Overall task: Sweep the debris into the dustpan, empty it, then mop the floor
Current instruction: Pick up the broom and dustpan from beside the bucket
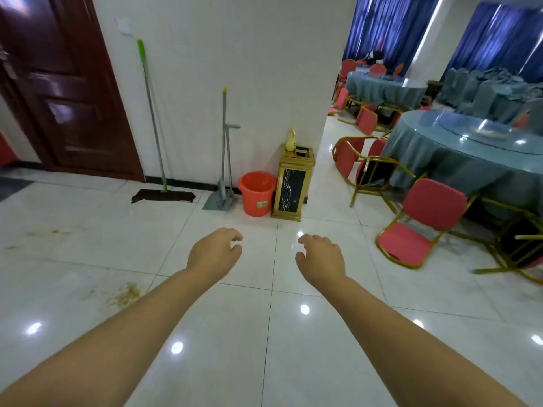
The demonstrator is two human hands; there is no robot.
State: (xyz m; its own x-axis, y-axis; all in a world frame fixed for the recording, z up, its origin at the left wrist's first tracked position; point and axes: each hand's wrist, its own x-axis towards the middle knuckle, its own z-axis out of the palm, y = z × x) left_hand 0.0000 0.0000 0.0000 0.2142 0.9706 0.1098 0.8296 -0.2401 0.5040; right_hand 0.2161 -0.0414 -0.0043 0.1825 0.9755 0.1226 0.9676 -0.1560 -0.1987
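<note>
Loosely curled fingers on the left hand [216, 252] and right hand [320, 257] hold nothing. Sweeping has apparently not begun: yellowish crumb debris [125, 293] lies on the white tiles, lower left. Next, probably reach the grey long-handled dustpan-and-broom set [220, 198] by the wall, near the green-handled flat mop [163, 196].

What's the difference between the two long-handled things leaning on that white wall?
The mop has the taller handle, tipped green, and ends in a wide, flat dark head lying along the floor. The dustpan set is shorter, grey with a yellow tip, and ends in a scoop-shaped grey pan beside the orange bucket. Both stand against the wall, untouched; neither hand holds anything.
</note>
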